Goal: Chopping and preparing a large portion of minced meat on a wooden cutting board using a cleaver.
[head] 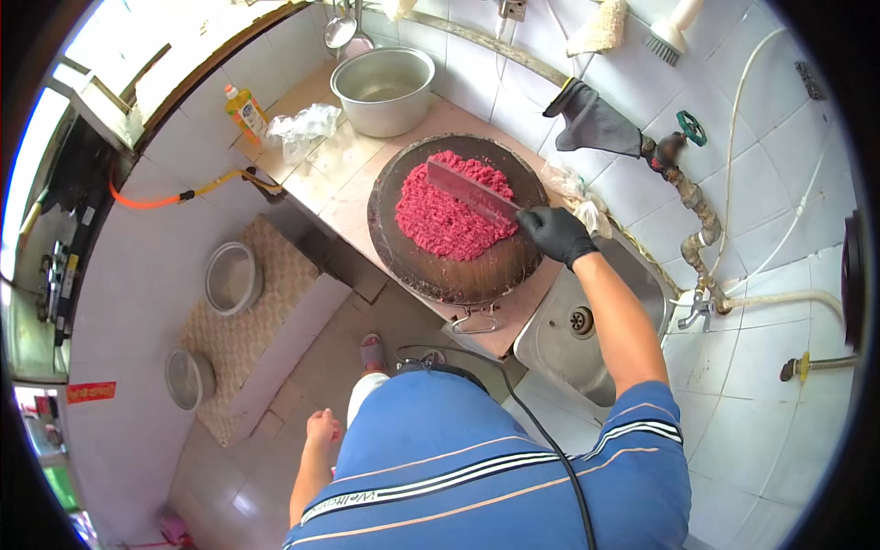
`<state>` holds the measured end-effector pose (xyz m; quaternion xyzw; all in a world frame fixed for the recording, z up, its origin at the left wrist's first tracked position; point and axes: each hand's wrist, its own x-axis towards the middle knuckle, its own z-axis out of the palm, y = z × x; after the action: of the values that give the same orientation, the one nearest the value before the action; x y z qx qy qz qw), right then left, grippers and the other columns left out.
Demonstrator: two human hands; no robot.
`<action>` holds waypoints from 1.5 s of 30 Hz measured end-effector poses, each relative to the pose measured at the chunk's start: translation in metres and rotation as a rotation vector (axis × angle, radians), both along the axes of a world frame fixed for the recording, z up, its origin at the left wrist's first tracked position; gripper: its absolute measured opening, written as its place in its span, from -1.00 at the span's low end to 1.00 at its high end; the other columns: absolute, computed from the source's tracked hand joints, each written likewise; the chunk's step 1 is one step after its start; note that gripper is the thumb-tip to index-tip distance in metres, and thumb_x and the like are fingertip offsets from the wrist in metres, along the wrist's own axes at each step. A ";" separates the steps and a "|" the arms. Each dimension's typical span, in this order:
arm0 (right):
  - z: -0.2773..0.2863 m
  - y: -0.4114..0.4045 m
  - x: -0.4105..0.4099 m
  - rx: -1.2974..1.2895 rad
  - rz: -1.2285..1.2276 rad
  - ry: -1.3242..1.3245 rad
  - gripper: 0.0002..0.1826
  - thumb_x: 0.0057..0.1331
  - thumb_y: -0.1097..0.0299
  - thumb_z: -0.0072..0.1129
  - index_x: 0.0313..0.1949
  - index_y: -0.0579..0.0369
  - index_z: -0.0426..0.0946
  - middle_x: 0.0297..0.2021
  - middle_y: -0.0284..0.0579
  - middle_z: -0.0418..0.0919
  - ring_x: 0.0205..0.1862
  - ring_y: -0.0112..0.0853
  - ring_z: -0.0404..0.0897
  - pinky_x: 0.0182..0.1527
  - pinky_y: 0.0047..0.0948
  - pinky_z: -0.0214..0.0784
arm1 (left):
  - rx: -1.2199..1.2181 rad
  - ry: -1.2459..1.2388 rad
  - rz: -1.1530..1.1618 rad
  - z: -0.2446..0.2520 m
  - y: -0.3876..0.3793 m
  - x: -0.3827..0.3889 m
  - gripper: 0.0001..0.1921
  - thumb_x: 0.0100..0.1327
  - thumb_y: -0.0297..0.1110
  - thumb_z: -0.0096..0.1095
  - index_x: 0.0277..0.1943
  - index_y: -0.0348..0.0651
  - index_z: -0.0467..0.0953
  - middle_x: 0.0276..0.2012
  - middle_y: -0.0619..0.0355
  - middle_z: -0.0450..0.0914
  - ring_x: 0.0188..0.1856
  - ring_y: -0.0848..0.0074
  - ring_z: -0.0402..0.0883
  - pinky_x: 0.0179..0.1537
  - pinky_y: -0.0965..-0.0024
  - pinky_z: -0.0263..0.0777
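Observation:
My right hand (555, 235), in a black glove, grips the handle of a cleaver (474, 191). The cleaver's broad blade rests across a spread of red minced meat (440, 223). Beneath the meat is a thick round wooden chopping block (481, 278) with a metal handle at its near side. My bare left hand (323, 427) hangs low beside my body, away from the block, its fingers curled. Whether anything is in its palm cannot be made out.
Right of the block lies a steel sink (560, 344) under a tap (698, 309). Behind stand an aluminium pot (383, 96), a crumpled plastic bag (302, 127) and a yellow bottle (246, 113). Two metal basins, one upper (234, 278), one lower (189, 378), sit on a ledge at left.

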<state>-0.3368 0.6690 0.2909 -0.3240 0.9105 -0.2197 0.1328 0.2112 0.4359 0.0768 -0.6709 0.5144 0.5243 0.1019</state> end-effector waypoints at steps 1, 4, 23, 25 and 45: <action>0.003 0.002 0.002 -0.045 -0.027 -0.007 -0.46 0.37 -0.14 -0.15 -0.28 0.09 0.62 -0.32 0.25 0.57 -0.20 0.13 0.56 -0.13 -0.04 0.39 | 0.001 0.000 0.005 -0.005 -0.001 0.003 -0.68 0.36 -0.18 0.03 -0.09 -0.32 0.45 -0.49 0.07 0.54 -0.58 0.47 0.52 -0.59 0.36 0.48; -0.010 -0.002 -0.004 -0.011 -0.025 0.008 -0.46 0.38 -0.13 -0.16 -0.28 0.09 0.62 -0.30 0.24 0.58 -0.18 0.12 0.56 -0.11 -0.05 0.39 | 0.008 0.106 0.047 -0.014 -0.006 0.003 -0.66 0.36 -0.17 0.03 -0.08 -0.33 0.45 -0.47 0.06 0.55 -0.59 0.45 0.52 -0.60 0.35 0.49; -0.018 0.009 -0.020 -0.166 -0.135 0.005 -0.44 0.37 -0.15 -0.14 -0.22 0.13 0.61 -0.31 0.25 0.59 -0.18 0.12 0.57 -0.11 -0.05 0.40 | 0.005 0.050 0.022 -0.021 -0.002 0.007 -0.66 0.36 -0.18 0.06 0.01 -0.29 0.43 -0.41 0.05 0.58 -0.59 0.44 0.54 -0.59 0.30 0.52; -0.017 0.000 -0.034 0.103 0.018 0.036 -0.42 0.37 -0.17 -0.16 -0.19 0.12 0.60 -0.29 0.26 0.59 -0.16 0.12 0.57 -0.10 -0.07 0.39 | 0.005 0.028 0.030 -0.022 -0.003 0.004 -0.66 0.36 -0.18 0.05 0.00 -0.29 0.43 -0.41 0.06 0.58 -0.59 0.45 0.54 -0.59 0.31 0.52; -0.028 0.002 -0.040 0.048 0.069 0.076 -0.43 0.39 -0.12 -0.13 -0.27 0.19 0.60 -0.35 0.21 0.60 -0.23 0.05 0.60 -0.14 -0.16 0.39 | 0.000 0.001 0.001 -0.008 0.003 -0.002 -0.64 0.38 -0.15 0.02 0.00 -0.30 0.43 -0.43 0.04 0.56 -0.58 0.43 0.53 -0.59 0.32 0.50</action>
<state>-0.3764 0.6711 0.2632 -0.3602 0.9082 -0.1807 0.1135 0.2093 0.4393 0.0685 -0.6710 0.5140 0.5247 0.1014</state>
